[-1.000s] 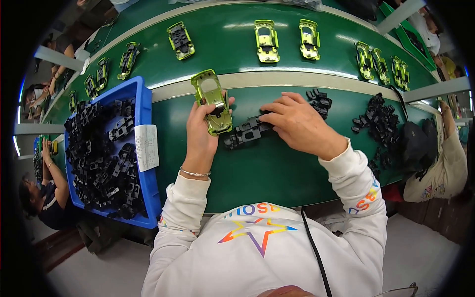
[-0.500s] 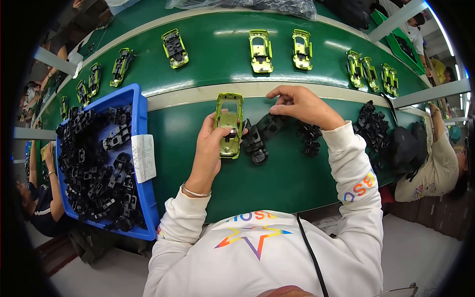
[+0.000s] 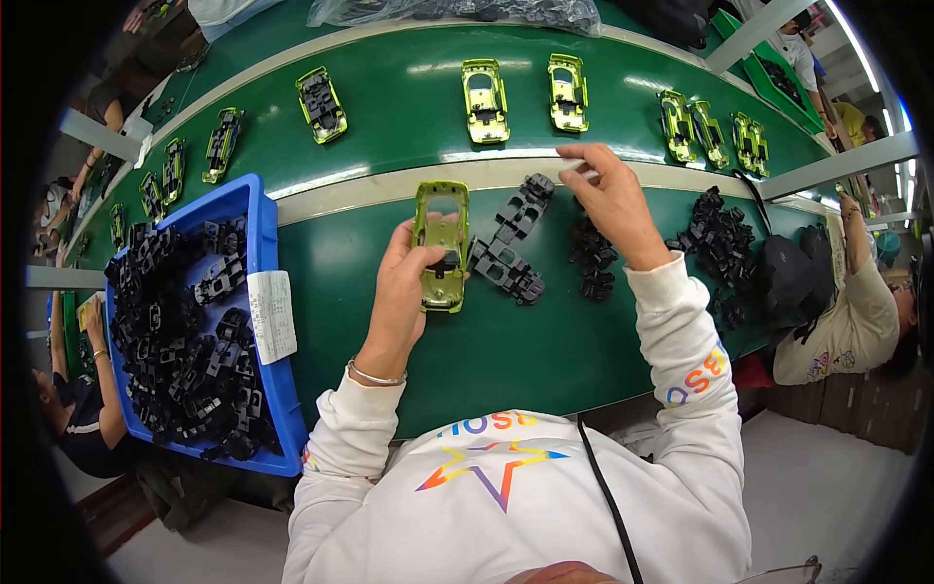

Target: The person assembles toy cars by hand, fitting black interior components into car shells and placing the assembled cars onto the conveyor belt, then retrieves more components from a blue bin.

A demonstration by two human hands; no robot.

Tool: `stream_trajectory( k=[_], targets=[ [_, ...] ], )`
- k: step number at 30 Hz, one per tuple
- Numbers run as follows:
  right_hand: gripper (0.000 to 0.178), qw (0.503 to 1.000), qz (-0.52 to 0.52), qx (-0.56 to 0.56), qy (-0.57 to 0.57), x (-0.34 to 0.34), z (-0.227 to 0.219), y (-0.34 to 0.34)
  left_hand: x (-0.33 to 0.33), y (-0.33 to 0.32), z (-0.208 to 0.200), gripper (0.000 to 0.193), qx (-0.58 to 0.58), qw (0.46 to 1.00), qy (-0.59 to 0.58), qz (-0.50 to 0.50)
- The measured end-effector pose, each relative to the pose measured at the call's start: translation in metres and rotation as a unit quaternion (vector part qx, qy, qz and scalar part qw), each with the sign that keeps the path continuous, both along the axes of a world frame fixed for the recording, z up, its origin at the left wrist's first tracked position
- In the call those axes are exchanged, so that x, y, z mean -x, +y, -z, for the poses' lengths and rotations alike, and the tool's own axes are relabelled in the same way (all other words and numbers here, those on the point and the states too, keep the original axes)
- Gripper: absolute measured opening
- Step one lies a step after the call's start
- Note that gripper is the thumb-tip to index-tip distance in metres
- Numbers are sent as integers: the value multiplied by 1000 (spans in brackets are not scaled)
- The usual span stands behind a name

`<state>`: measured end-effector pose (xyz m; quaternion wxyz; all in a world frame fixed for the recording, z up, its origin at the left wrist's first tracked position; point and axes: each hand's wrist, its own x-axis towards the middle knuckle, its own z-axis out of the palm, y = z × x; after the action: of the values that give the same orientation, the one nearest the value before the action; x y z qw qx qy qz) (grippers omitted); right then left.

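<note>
My left hand is closed around a lime-green toy car body shell, held upright over the green bench with its hollow inside showing. Just right of the shell lie two black plastic toy car interior pieces, an upper one and a lower one, close together. My right hand hovers above the bench near the pale ledge, thumb and forefinger apart, and I see nothing held in it. Below it sits a small pile of black parts.
A blue bin full of black parts stands at the left. Beyond the ledge, several green toy cars, among them one with a black inside, lie on a green belt. A larger black heap lies right. Other people sit at both sides.
My right hand has moved off the black pieces, rightward and slightly up. The upper piece now lies uncovered, and the lower one sits at a different angle. My left hand still grips the shell.
</note>
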<state>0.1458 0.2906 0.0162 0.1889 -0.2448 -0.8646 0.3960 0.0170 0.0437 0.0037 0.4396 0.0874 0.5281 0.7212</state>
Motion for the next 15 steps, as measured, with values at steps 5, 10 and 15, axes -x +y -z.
stream_trajectory(
  k=[5, 10, 15],
  targets=[
    [40, 986, 27, -137, -94, 3, -13, -71, -5, -6, 6, 48, 17, 998, -41, 33],
    [38, 978, -21, -202, -46, 17, 1, -85, -3, -4, 5, 49, -29, 996, -84, 1],
    [47, 992, -65, -97, -55, 5, -2, -75, 11, 1, 9, 46, -116, 986, -103, -64]
  ],
)
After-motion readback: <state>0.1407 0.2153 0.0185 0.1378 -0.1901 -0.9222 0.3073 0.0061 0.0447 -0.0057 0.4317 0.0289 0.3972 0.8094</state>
